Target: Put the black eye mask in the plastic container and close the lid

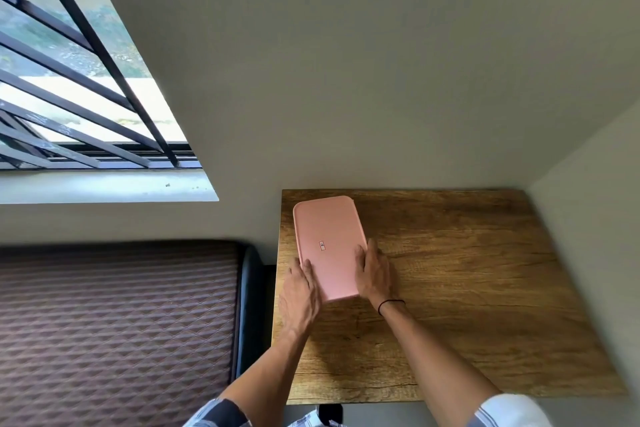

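Pressing both sides of the pink lid [329,246] at frame centre, we rest our left hand [299,291] and right hand [372,272] flat, fingers extended, on the closed container atop the table [485,288]; mask unseen.

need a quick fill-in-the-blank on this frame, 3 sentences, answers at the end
1. The lid on the plastic container is coloured ____.
2. The left hand and right hand press on the lid's two long ____.
3. The container sits on a ____ table.

Answers: pink; sides; wooden
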